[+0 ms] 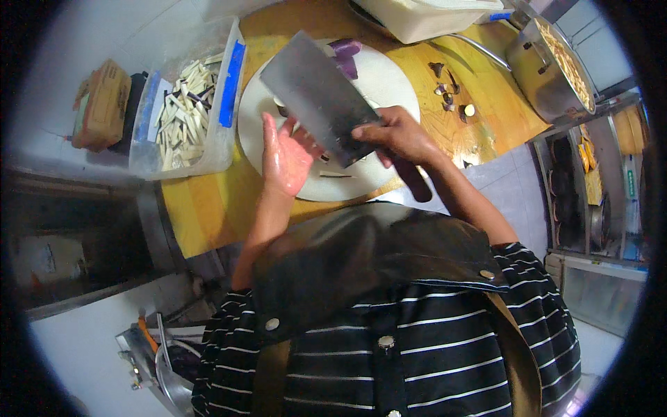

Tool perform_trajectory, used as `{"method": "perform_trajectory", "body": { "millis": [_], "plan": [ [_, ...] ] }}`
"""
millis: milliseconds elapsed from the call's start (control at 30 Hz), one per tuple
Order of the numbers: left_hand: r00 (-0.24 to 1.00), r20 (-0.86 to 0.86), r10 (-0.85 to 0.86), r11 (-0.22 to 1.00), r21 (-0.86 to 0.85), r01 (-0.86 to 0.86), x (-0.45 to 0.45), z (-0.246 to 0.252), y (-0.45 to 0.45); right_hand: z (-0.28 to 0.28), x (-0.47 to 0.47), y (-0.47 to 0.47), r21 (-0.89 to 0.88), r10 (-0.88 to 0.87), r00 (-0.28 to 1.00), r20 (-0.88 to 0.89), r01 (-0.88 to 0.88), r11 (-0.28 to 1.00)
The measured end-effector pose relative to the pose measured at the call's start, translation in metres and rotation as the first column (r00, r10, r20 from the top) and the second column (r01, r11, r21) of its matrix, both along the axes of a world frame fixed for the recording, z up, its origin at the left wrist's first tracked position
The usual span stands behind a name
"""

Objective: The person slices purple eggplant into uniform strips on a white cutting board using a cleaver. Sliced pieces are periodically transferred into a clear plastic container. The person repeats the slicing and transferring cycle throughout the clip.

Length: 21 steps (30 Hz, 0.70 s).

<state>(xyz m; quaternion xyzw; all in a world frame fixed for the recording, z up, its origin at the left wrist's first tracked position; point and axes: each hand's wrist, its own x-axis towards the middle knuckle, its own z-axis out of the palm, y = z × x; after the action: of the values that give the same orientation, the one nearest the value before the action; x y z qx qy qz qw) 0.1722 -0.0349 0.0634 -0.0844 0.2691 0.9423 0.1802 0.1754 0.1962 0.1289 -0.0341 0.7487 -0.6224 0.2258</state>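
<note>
My right hand [404, 136] grips a broad Chinese cleaver [323, 94], its dark blade raised and tilted over a round white cutting board [393, 73]. My left hand [289, 159] is palm up, wet and spread, beside the blade's left edge; I see nothing held in it. At the far side of the board lie purple eggplant pieces [345, 54], partly behind the blade. A thin eggplant strip [336, 175] rests near the board's front edge. The blade hides much of the board's middle, where a few more cut bits peek out.
To the left, a clear plastic bin [221, 151] holds many cut eggplant strips [185, 114]. Eggplant stem ends [448, 96] lie on the yellow wooden table [500, 117]. A steel pot [539, 78] filled with pale strips stands at right; a white tub [432, 21] is at the back.
</note>
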Motion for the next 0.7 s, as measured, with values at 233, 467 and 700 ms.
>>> {"method": "perform_trajectory", "body": {
  "millis": [233,467,700],
  "plan": [
    [0.937,0.278,0.211,0.974,0.022,-0.225,0.011,-0.008,0.005,-0.026,-0.013,0.021,-0.111,0.034,0.992,0.123,-0.020,0.994],
    [0.837,0.338,0.431,0.883,-0.350,-0.313,0.089,-0.024,-0.012,-0.001,-0.008,0.129,0.639,0.050,0.977,-0.207,0.096,0.763],
    [0.856,0.441,0.269,0.958,-0.213,-0.192,0.098,-0.033,0.031,-0.004,0.008,0.163,0.670,0.291,0.946,-0.139,-0.126,0.732]
  ]
}}
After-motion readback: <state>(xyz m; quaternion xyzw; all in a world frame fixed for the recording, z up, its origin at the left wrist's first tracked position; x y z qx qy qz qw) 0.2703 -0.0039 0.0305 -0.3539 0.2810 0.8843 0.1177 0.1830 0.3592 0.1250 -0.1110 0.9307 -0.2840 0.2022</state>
